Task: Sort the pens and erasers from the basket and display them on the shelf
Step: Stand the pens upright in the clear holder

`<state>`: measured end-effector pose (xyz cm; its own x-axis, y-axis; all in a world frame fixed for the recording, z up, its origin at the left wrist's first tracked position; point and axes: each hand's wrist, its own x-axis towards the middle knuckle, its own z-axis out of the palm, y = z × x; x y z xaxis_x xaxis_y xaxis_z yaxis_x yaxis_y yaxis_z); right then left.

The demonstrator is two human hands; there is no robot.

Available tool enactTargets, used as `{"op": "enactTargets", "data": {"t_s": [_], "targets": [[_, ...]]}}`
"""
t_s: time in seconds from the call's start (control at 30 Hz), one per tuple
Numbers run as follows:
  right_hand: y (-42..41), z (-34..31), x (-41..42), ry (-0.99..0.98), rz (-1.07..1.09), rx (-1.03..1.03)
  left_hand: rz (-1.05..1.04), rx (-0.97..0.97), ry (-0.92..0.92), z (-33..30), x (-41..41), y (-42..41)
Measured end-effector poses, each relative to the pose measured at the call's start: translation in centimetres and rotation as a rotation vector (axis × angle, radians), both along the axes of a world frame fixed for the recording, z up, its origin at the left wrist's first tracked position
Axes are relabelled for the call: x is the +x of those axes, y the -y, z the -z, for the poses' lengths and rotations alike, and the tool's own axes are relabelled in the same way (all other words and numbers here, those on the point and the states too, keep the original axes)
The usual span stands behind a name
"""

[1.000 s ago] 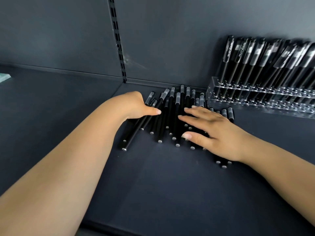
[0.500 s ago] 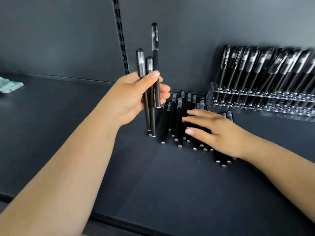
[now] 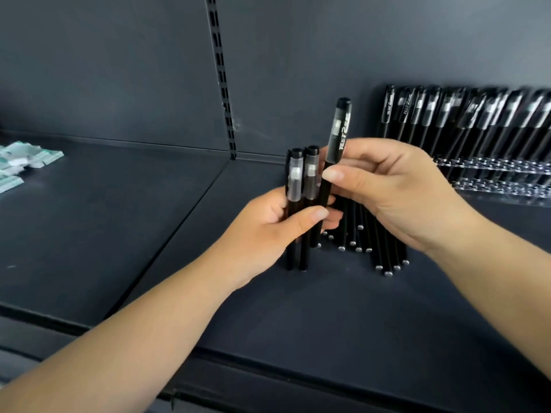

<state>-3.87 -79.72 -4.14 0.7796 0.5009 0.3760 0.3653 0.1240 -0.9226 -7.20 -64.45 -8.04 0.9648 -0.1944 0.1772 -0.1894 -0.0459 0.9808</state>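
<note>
Above shelf, right hand fingers pinch pen.

Black pens (clear grey-banded caps), dark grey shelf, green-and-white packets.

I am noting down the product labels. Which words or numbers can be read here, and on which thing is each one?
"TEST 2": white print on the cap of the pen that the right hand pinches.
Pens in the clear rack: similar white print, too blurred to read.
Green-and-white packets: no readable text.
</note>
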Motion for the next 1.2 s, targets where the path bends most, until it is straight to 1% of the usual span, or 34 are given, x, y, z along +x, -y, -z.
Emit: {"op": "enactTargets", "data": {"t_s": [0.2, 0.33, 0.4, 0.53, 0.6, 0.7, 0.8, 0.9, 1.0, 1.13, 1.2], "targets": [[0.6, 1.9, -0.7, -0.011, 0.067, -0.156, 0.084, 0.153, -0.105, 1.1, -0.3, -0.1], [1.7, 1.8, -0.9, 0.004, 0.121, -0.211, 0.141, 0.119, -0.153, 0.7, 0.0, 0.8], [3.1, 1.4, -1.0, 0.006, 0.146, -0.186, 0.167, 0.105, -0.143, 0.1, 0.3, 1.9], [7.6, 0.2, -0.5, -0.065, 0.203, -0.033, 0.186, 0.061, -0.092, -1.5, 1.6, 5.5], [10.3, -0.7, -0.1, -0.073, 0.261, 0.0, 0.153, -0.004, -0.092, -1.9, 2.3, 7.8], [15.4, -2.7, 1.6, 0.011, 0.427, 0.004, 0.083, -0.114, -0.11, -2.5, 3.8, 12.2], [19.3, -4.3, 4.2, 0.125, 0.564, -0.018, -0.018, -0.162, -0.115, -2.6, 5.4, 16.4], [21.8, -5.5, 6.6, 0.18, 0.606, -0.024, -0.173, -0.172, -0.092, -2.1, 7.3, 20.0], [23.0, -5.7, 8.0, 0.14, 0.617, 0.04, -0.302, -0.168, -0.09, -1.1, 8.6, 22.3], [23.4, -4.0, 9.6, -0.005, 0.643, 0.113, -0.33, -0.149, -0.086, 0.0, 9.4, 24.3], [23.1, -2.8, 10.2, -0.05, 0.652, 0.116, -0.329, -0.147, -0.085, 0.6, 9.6, 24.7]]}}
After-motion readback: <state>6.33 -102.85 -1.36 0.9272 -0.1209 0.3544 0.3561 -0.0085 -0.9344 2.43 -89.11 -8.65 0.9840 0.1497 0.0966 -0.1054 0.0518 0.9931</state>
